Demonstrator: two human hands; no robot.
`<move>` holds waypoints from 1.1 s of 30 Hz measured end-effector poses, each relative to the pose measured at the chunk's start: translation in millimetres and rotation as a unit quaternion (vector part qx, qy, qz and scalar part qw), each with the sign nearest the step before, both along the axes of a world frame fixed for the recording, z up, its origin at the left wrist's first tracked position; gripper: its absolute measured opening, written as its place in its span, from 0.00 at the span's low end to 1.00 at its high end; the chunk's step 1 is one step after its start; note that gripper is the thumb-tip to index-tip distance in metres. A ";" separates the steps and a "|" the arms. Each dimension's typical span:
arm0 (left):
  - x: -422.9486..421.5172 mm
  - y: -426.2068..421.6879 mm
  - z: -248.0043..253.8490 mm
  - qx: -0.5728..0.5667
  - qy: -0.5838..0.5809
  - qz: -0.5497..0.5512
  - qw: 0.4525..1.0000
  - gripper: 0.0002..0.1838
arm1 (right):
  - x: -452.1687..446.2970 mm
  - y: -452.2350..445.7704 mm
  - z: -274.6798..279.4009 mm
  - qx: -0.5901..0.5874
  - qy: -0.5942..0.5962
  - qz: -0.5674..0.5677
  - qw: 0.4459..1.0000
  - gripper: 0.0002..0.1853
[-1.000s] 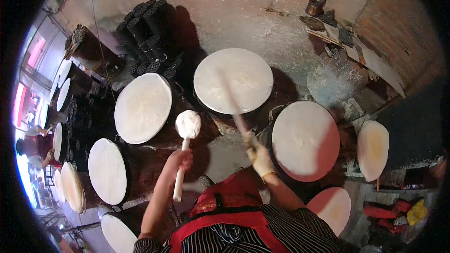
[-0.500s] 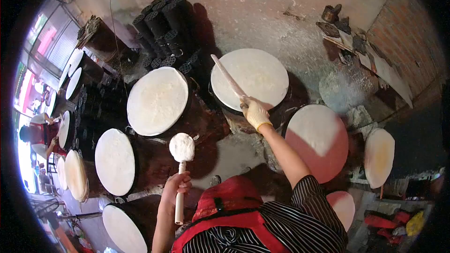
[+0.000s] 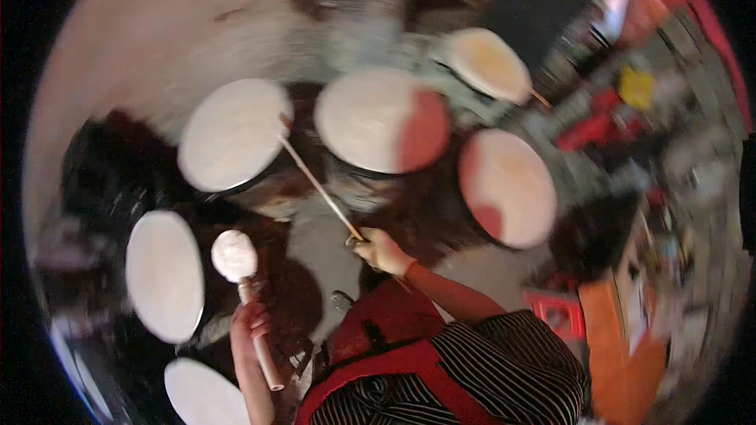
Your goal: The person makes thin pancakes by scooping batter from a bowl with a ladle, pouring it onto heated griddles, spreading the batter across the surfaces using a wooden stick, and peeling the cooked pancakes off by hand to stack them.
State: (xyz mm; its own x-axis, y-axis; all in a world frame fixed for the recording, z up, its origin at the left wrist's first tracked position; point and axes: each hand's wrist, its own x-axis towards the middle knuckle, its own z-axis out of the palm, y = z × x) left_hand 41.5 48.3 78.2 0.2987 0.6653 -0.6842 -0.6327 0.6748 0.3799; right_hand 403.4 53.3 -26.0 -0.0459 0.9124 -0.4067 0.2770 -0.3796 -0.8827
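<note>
My left hand point(image 3: 253, 321) is closed round the pale tubular handle of a ladle point(image 3: 235, 256), whose round head is heaped with white batter or dough. My gloved right hand point(image 3: 384, 252) grips the end of a long, thin wooden spatula point(image 3: 315, 181). The spatula's far tip lies over the edge of a round griddle point(image 3: 236, 135) with a white layer on it; contact cannot be made out. Beside that one stands a second white-coated griddle point(image 3: 366, 120), half in reddish light. Another coated griddle point(image 3: 164, 277) is left of the ladle.
More round griddles surround me: one at the right point(image 3: 508, 189), one at the back with a yellowish middle point(image 3: 487, 64), one at lower left point(image 3: 206, 395). A red stool-like object point(image 3: 555, 311) and an orange panel point(image 3: 622, 354) stand at lower right. Much is blurred.
The view has swung right, so the griddles appear further left. My right hand has come closer to my body, with the spatula held lower. The ladle stays in my left hand.
</note>
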 end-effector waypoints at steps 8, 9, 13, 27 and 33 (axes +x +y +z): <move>-3.9 6.8 50.0 -0.159 -0.187 -0.127 0.961 0.08 | 42.6 -192.4 8.8 0.098 -0.339 -0.249 0.902 0.23; 12.8 -1.4 53.6 -0.166 -0.200 -0.136 0.956 0.08 | 59.5 -215.5 -15.1 0.109 -0.351 -0.278 0.888 0.23; 101.3 -26.5 46.8 -0.206 -0.229 -0.134 0.942 0.10 | 169.7 -255.7 -52.0 0.093 -0.319 -0.335 0.881 0.18; 373.9 -144.4 114.1 -0.221 -0.298 0.036 0.928 0.18 | 626.3 -160.6 -28.5 0.096 -0.507 -0.212 0.830 0.18; 407.0 -152.8 120.1 -0.179 -0.238 0.112 0.948 0.16 | 640.8 -42.2 -47.0 0.155 -0.463 -0.166 0.857 0.13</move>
